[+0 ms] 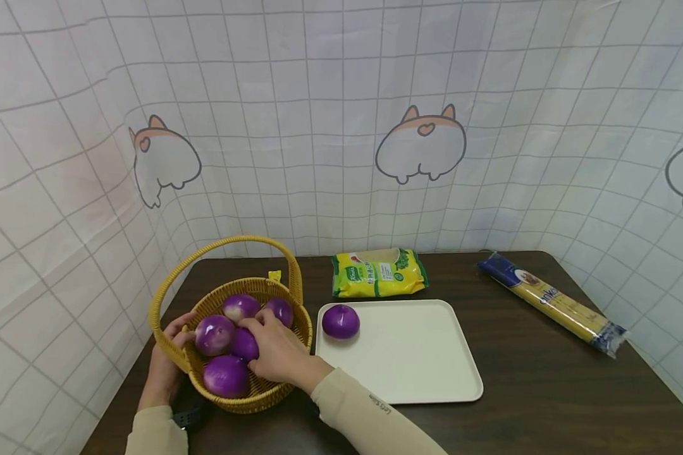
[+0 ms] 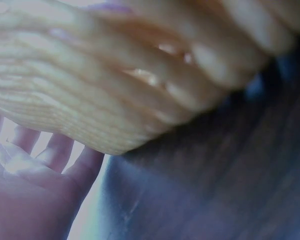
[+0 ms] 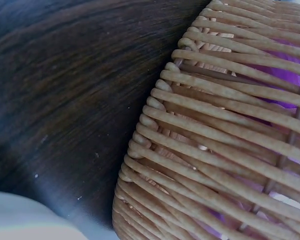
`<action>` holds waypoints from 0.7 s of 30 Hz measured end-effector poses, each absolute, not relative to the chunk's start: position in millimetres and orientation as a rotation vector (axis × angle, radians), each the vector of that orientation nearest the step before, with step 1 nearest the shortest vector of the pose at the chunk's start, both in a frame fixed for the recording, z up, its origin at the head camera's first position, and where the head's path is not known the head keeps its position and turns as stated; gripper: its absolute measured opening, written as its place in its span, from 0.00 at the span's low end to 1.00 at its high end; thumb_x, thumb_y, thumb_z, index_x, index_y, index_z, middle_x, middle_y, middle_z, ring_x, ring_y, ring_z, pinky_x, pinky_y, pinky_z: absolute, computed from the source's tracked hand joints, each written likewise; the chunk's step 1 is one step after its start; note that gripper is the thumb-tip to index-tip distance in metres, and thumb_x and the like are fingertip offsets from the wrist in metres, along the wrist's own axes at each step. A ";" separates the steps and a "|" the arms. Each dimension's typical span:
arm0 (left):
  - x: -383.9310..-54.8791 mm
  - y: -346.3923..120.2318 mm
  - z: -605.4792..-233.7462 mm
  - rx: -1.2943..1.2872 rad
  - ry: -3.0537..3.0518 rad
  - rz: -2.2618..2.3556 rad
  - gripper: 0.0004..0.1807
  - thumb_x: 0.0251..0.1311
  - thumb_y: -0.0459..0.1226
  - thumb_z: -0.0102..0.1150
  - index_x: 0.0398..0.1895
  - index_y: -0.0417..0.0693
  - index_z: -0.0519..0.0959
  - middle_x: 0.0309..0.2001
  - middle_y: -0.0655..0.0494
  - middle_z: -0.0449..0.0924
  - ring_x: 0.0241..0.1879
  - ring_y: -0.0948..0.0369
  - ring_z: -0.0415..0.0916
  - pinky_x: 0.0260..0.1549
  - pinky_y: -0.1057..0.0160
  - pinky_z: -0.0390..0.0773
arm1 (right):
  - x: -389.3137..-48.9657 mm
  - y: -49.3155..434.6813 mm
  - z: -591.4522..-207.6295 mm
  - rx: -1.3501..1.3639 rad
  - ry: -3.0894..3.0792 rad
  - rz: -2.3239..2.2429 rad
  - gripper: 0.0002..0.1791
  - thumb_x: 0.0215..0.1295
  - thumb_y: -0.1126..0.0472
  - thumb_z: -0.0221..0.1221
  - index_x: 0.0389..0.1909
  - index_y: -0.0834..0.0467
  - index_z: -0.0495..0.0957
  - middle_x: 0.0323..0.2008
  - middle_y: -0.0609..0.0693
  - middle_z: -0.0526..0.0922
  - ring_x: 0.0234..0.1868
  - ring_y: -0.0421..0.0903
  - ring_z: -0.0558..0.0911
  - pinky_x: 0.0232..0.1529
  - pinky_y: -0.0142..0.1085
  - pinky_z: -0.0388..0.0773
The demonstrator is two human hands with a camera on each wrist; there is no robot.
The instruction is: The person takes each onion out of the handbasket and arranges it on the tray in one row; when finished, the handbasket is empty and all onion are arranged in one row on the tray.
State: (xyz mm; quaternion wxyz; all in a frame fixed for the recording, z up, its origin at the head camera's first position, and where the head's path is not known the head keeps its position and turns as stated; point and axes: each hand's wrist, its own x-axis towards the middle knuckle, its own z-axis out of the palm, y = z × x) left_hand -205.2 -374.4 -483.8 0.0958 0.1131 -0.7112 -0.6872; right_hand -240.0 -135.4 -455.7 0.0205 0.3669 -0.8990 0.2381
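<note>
Grasping one purple vegetable [image 1: 243, 345] among others inside the wicker basket [image 1: 262, 402], the right hand [image 1: 281, 349] curls its fingers around it. The left hand [image 1: 165, 363] touches the basket's left side; whether it grips cannot be determined. Another vegetable [image 1: 341, 321] rests on the white tray [image 1: 412, 360].

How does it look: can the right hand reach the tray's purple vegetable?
Probably yes: only the basket's rim seems between the right hand and that purple vegetable, though the hand grips another.
</note>
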 end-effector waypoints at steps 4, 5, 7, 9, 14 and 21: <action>-206.5 -375.6 -486.0 0.342 -2.115 -2.035 0.27 0.72 0.42 0.48 0.72 0.45 0.61 0.67 0.48 0.59 0.51 0.67 0.69 0.43 0.73 0.76 | -240.1 -136.5 -456.2 1.155 -2.777 0.693 0.41 0.52 0.52 0.72 0.67 0.45 0.65 0.62 0.46 0.67 0.57 0.42 0.74 0.55 0.34 0.75; -206.9 -375.9 -486.9 0.343 -2.114 -2.034 0.27 0.72 0.42 0.48 0.72 0.45 0.62 0.67 0.48 0.59 0.52 0.67 0.69 0.43 0.73 0.76 | -240.1 -136.8 -456.0 1.162 -2.776 0.677 0.41 0.52 0.52 0.72 0.67 0.46 0.65 0.64 0.45 0.67 0.58 0.42 0.73 0.56 0.35 0.74; -207.3 -376.1 -488.1 0.342 -2.114 -2.030 0.27 0.72 0.42 0.48 0.71 0.45 0.62 0.67 0.49 0.60 0.51 0.67 0.69 0.43 0.73 0.76 | -240.2 -137.6 -456.0 1.177 -2.780 0.628 0.43 0.51 0.53 0.72 0.68 0.47 0.63 0.66 0.43 0.67 0.61 0.44 0.72 0.58 0.36 0.73; -207.7 -376.4 -489.2 0.340 -2.113 -2.025 0.27 0.72 0.42 0.48 0.71 0.45 0.62 0.66 0.49 0.60 0.51 0.67 0.70 0.43 0.73 0.76 | -240.0 -138.4 -456.2 1.181 -2.795 0.580 0.45 0.50 0.54 0.72 0.70 0.47 0.62 0.67 0.43 0.67 0.61 0.45 0.71 0.58 0.36 0.74; -207.2 -375.9 -488.7 0.336 -2.104 -2.027 0.27 0.72 0.41 0.48 0.71 0.44 0.62 0.65 0.50 0.61 0.51 0.68 0.70 0.43 0.73 0.76 | -238.6 -139.7 -457.8 1.140 -2.816 0.489 0.48 0.50 0.52 0.72 0.72 0.45 0.60 0.66 0.46 0.66 0.61 0.48 0.71 0.53 0.38 0.77; -206.4 -374.8 -485.8 0.311 -2.098 -2.048 0.27 0.71 0.39 0.48 0.70 0.41 0.62 0.59 0.55 0.66 0.49 0.69 0.72 0.43 0.72 0.76 | -230.3 -139.2 -455.0 0.941 -2.835 0.422 0.47 0.52 0.39 0.68 0.71 0.48 0.61 0.61 0.52 0.69 0.56 0.49 0.75 0.44 0.40 0.81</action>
